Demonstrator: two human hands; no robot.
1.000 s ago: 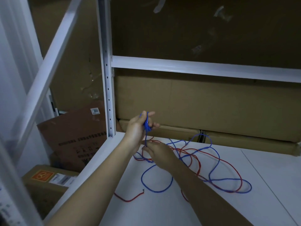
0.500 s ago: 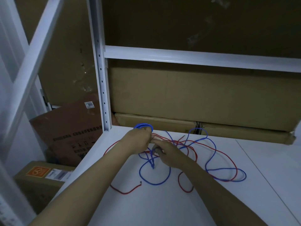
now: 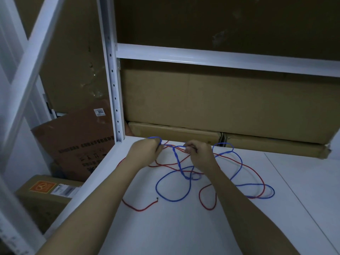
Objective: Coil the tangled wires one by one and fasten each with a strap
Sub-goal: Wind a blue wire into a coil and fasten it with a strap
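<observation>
A blue wire (image 3: 173,198) and a red wire (image 3: 207,205) lie tangled in loose loops on the white shelf board (image 3: 184,232). My left hand (image 3: 145,150) grips a small coil of the blue wire, whose loop shows above the knuckles. My right hand (image 3: 199,153) pinches the same blue wire a short way to the right. A short stretch of blue wire runs between the two hands. From there a twisted blue strand hangs down to the loops on the board. One loose end of the red wire (image 3: 156,198) lies near my left forearm.
A white perforated upright (image 3: 113,85) and a horizontal beam (image 3: 220,58) frame the shelf. Large cardboard boxes (image 3: 230,103) stand behind the board. A brown carton (image 3: 77,144) leans to the left, and a smaller labelled box (image 3: 44,192) sits lower left.
My left hand came down from its raised position to just above the board. My right hand slid to the right along the blue wire, drawing a stretch out between the hands.
</observation>
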